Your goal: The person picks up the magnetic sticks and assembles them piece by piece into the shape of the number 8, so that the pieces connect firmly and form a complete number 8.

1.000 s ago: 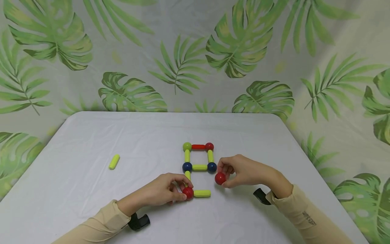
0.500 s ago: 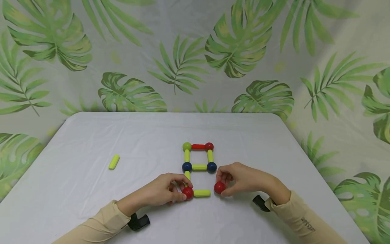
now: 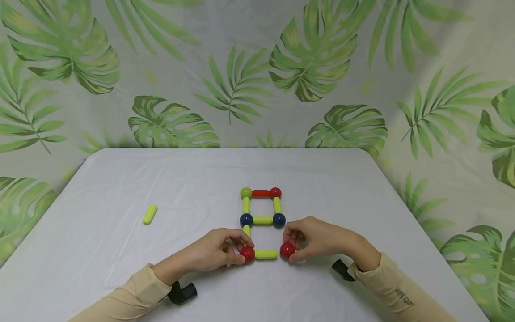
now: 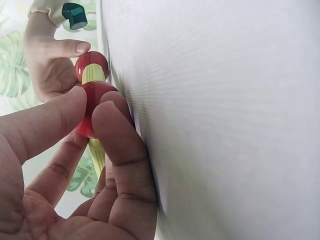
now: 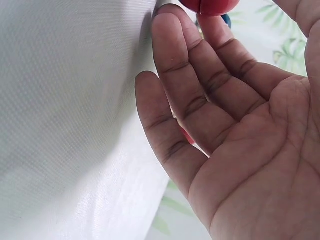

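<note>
Near the table's middle lies a frame of yellow and red rods joined by balls. My left hand (image 3: 215,250) pinches the red ball (image 3: 247,254) at its near left corner, with thumb and fingers around it in the left wrist view. From that ball a yellow rod (image 3: 266,255) points right. Just off the rod's right end, my right hand (image 3: 322,240) holds another red ball (image 3: 287,250) between thumb and fingers; a small gap shows in the head view. In the right wrist view only the lower part of this ball (image 5: 212,6) shows.
Beyond the hands, two blue balls (image 3: 279,219), a green ball (image 3: 246,192) and a dark red ball (image 3: 275,192) form a square with rods. A loose yellow rod (image 3: 150,214) lies to the left on the white table (image 3: 193,174).
My right hand has brought its red ball toward me and slightly left, from beside the blue ball to level with the yellow rod's end. The left hand stays in place.
</note>
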The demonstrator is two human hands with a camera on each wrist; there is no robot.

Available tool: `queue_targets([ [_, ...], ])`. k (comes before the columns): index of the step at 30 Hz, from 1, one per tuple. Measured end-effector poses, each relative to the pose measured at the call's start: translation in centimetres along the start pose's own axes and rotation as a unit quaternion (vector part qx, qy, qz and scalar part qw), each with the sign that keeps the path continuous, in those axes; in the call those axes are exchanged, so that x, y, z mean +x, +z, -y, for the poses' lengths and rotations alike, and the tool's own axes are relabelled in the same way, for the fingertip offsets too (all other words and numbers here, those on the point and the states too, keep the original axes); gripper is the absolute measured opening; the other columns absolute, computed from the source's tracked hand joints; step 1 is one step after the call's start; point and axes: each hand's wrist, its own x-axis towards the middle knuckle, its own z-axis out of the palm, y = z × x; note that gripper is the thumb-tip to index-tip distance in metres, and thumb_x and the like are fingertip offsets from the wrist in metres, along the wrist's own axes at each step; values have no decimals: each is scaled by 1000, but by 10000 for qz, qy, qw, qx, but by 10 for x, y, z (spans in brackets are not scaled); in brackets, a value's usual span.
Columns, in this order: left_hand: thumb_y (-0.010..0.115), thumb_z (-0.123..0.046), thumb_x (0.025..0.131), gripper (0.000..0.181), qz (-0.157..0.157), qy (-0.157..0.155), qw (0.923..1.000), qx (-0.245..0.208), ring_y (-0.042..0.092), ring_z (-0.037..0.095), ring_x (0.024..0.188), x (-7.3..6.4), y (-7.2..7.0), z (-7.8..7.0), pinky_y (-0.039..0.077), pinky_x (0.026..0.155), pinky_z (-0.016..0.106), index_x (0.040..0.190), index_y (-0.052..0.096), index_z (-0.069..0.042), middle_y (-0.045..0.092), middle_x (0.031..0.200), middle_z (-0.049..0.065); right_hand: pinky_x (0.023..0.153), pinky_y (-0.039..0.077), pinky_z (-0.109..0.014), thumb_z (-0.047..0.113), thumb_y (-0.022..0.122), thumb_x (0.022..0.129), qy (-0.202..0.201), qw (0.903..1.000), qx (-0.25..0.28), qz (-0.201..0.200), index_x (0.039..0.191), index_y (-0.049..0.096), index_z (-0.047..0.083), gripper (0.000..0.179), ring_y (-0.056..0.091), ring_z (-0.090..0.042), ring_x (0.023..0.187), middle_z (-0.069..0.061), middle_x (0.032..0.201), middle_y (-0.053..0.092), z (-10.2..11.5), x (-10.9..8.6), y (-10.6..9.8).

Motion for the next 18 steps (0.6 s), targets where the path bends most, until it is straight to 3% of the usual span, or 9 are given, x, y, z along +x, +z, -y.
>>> queue_targets([
  [18, 79, -10, 97, 24, 65, -65, 9999, -103, 58, 15, 66, 0, -1, -1, 51, 57, 23, 120, 73, -17, 65, 104, 5, 78, 56, -24, 32, 92, 85, 41, 10000, 22, 21, 102, 68, 20, 32, 64, -10, 84, 7, 89, 69, -2, 5, 4],
])
